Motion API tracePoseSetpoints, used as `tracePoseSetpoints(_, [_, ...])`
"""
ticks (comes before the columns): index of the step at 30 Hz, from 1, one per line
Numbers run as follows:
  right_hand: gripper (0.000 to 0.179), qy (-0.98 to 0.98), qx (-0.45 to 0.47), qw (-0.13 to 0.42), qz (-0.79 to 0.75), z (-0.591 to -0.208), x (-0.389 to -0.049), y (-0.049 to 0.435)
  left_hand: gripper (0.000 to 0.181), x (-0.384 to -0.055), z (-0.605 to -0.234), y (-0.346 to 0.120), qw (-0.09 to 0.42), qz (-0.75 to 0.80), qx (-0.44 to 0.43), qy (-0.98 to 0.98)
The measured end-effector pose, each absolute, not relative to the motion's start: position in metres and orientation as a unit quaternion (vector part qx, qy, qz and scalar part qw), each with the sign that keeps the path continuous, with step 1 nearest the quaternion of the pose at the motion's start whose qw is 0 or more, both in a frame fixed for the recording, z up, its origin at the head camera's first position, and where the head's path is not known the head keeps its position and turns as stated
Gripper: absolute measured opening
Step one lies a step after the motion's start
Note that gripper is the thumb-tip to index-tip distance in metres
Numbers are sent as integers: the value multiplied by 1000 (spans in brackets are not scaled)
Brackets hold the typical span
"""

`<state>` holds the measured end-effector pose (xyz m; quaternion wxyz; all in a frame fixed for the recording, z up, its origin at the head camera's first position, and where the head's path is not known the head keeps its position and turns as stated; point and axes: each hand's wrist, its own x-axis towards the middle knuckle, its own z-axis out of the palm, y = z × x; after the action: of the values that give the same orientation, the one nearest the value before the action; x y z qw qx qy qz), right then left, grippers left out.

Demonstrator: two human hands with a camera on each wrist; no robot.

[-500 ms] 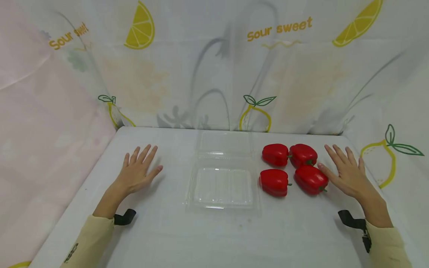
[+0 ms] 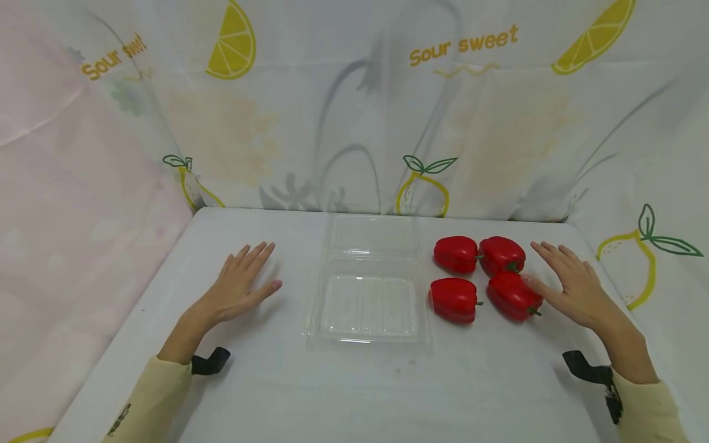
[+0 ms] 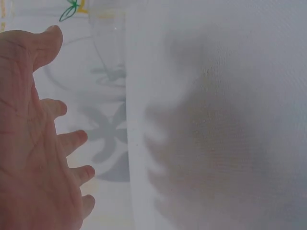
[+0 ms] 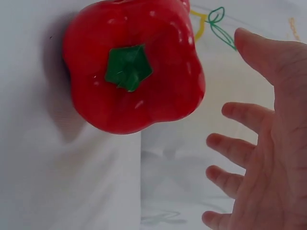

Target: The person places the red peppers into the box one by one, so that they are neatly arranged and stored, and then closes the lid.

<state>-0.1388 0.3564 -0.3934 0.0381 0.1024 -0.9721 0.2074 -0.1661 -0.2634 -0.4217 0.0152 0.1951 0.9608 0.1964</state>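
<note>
Several red bell peppers with green stems lie grouped on the right of the table. My right hand (image 2: 573, 289) hovers with fingers spread beside the nearest right bell pepper (image 2: 514, 296), its thumb overlapping that pepper's edge in the head view. In the right wrist view, a gap shows between the hand (image 4: 268, 143) and the pepper (image 4: 168, 91). At the middle of the table sits a clear plastic clamshell box (image 2: 368, 338), lid folded back. To its left, my left hand (image 2: 235, 289) is held over the table with straight fingers and holds nothing; its palm (image 3: 38, 143) shows in the left wrist view.
The white table (image 2: 354, 394) ends at a printed cloth backdrop (image 2: 354, 111) with lemons. Other peppers lie at the back left (image 2: 455, 255), back right (image 2: 501, 255) and front left (image 2: 452, 300) of the group. Cloth also rises on both sides.
My left hand has shifted slightly to the right, with its fingers closer together. My right hand has turned a little, its fingers also closer together. The peppers and box have stayed put.
</note>
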Motion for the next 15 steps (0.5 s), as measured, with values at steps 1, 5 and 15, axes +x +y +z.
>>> tracePoseSetpoints(1, [80, -972, 103, 39, 207, -392, -138, 356, 82, -166, -422, -262, 17, 201, 199, 959])
tracePoseSetpoints(5, [81, -973, 108, 47, 199, -388, -136, 353, 82, -162, -420, -255, 26, 213, 219, 952])
tracePoseSetpoints(15, [82, -976, 121, 46, 176, -385, -129, 348, 80, -153, -413, -243, 58, 241, 227, 942])
